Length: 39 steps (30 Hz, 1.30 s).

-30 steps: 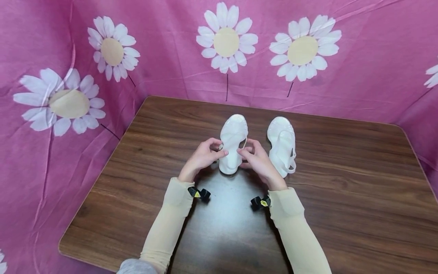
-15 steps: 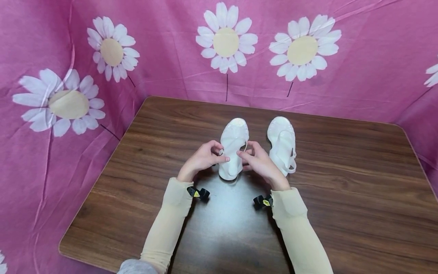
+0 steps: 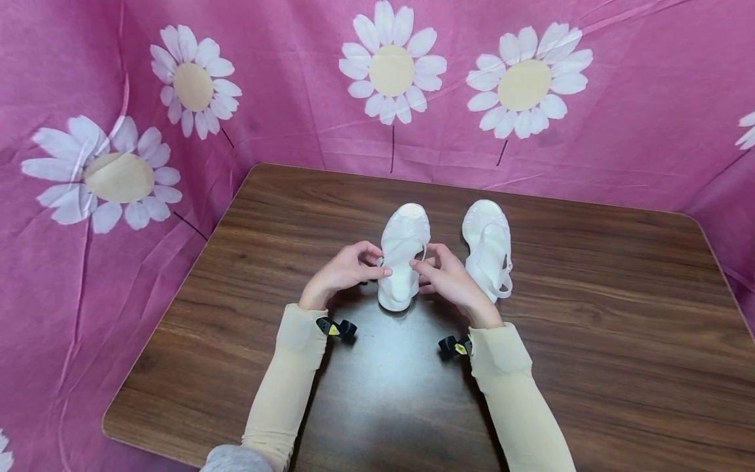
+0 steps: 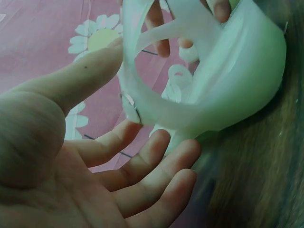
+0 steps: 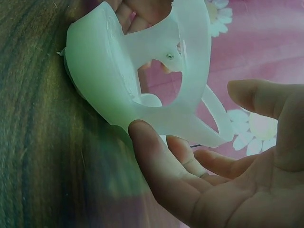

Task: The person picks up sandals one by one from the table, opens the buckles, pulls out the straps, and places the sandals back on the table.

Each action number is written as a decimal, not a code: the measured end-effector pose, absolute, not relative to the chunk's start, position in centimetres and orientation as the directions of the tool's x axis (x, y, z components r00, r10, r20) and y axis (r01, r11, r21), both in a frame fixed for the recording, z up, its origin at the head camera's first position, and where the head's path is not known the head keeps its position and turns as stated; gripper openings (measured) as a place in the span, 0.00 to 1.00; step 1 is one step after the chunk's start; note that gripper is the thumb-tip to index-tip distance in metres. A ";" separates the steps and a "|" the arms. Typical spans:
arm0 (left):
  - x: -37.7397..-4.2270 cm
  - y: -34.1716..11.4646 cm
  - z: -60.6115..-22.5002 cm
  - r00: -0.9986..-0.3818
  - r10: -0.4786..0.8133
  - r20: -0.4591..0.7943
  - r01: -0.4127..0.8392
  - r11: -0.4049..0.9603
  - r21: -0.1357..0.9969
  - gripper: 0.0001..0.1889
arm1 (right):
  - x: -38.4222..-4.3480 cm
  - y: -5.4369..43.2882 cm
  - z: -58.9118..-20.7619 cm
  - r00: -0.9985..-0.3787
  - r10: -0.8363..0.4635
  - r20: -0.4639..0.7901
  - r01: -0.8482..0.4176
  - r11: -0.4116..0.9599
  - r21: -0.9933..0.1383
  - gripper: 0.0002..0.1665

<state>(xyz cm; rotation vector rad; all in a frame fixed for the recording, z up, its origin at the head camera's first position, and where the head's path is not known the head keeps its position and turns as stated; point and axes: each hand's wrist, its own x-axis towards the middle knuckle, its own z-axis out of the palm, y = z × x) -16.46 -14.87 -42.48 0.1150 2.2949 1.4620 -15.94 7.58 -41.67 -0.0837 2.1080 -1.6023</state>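
A white sandal (image 3: 404, 265) with a rounded toe rests on the wooden table, toe pointing away, between my two hands. My left hand (image 3: 348, 267) is at its left side. In the left wrist view, the thumb and index finger pinch the ankle strap by a small metal buckle (image 4: 130, 108); the other fingers are spread below. My right hand (image 3: 449, 278) is at the sandal's right side. In the right wrist view its index fingertip (image 5: 142, 130) touches the lower side, while the thumb (image 5: 247, 95) stands apart from the strap (image 5: 192, 57).
A second white sandal (image 3: 487, 246) lies parallel to the right, its strap loop toward me. The brown wooden table (image 3: 601, 328) extends to both sides. A pink curtain (image 3: 295, 85) with daisies hangs behind and left. Black wrist cameras (image 3: 337, 330) project inward from both cuffs.
The sandal between my hands has come slightly toward me and settled on the table. Both hands moved with it; the left hand then shifted a little left. The other sandal stays in place.
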 end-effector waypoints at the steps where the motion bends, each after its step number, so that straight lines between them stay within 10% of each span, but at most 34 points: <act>1: -16.5 -15.0 -42.5 -0.909 0.288 -0.301 -0.151 0.446 0.882 0.22 | -15.9 7.6 -41.7 -0.879 -0.335 -0.341 0.238 0.313 -0.920 0.38; 14: -16.5 -14.9 -42.9 -0.875 0.365 -0.317 -0.146 0.425 0.893 0.15 | -15.8 7.8 -41.0 -0.944 -0.247 -0.220 0.098 0.426 -0.899 0.37; 29: -16.3 -14.4 -43.1 -0.887 0.344 -0.307 -0.136 0.442 0.887 0.15 | -15.1 6.6 -40.4 -0.987 -0.084 0.138 -0.160 0.406 -0.900 0.10; 39: -16.5 -13.9 -43.4 -0.907 0.328 -0.263 -0.074 0.491 0.868 0.15 | -14.9 5.6 -41.3 -0.901 -0.355 0.249 -0.391 0.416 -0.821 0.09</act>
